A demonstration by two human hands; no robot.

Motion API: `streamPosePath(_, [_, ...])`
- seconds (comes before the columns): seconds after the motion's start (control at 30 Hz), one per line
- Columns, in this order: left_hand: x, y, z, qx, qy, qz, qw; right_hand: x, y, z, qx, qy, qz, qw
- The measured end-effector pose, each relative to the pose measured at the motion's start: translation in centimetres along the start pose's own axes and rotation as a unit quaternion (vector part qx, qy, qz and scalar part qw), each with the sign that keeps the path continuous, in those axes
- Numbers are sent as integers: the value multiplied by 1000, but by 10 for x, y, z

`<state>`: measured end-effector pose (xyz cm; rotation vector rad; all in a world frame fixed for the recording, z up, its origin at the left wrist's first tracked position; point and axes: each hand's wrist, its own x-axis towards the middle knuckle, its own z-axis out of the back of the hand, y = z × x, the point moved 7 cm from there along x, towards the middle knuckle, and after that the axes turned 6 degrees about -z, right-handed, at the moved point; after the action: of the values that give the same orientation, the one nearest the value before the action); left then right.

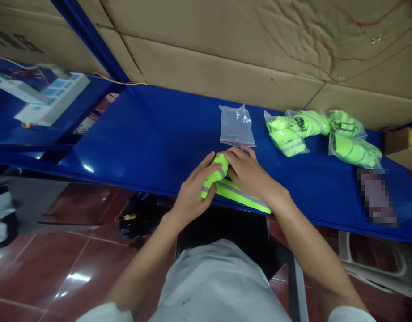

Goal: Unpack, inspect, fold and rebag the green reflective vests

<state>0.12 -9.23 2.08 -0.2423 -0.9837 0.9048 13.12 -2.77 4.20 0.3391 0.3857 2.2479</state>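
A neon yellow-green reflective strap point(243, 197) with a grey stripe lies near the front edge of the blue table, one part gathered into a folded bundle. My left hand point(196, 185) is closed round the left side of that bundle, thumb below and fingers over the top. From the right, my right hand point(248, 172) grips its upper end with curled fingers; the fingertips are partly hidden. A flat length of the strap runs out under my right hand and wrist. Just beyond my hands lies a clear zip bag point(237, 126) with a red line along its near edge.
Several clear bags of rolled neon reflective straps point(288, 136) lie at the back right. A blurred-out flat object point(377, 197) rests at the right, near a cardboard box point(403, 147). A white power strip point(54, 100) sits far left. Cardboard point(206, 62) lines the back.
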Motion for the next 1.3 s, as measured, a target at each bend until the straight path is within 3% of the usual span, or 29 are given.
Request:
streamPosePath(0.1, [2,-1,1,-7,-2,0,1000,1,-1,-5,35,31,3,999])
streamPosePath(0.37, [5,0,4,-42,-27,14,999,2,0,-17,42,9,-8,999])
streamPosePath(0.53, [6,-1,2,-15,-54,22,998,1,-1,-18,113,18,16,993])
streamPosePath(0.73, [6,0,1,3,-70,36,997,0,3,-17,119,41,2,992])
streamPosePath(0.83, [5,-2,4,21,-81,29,996,-6,5,-10,86,58,-1,995])
streamPosePath(1.0, [4,-1,14,75,-99,7,992,-28,-4,-5,-75,33,-85,993])
streamPosePath(1.07, [4,0,13,108,-83,-8,991,-38,0,-11,-114,8,-101,988])
streamPosePath(1.2, [2,-2,-2,191,4,-61,980,-49,16,-28,-160,-30,-84,983])
streamPosePath(1.3, [1,-4,-12,228,65,-94,967,-51,15,-33,-176,-42,-59,982])
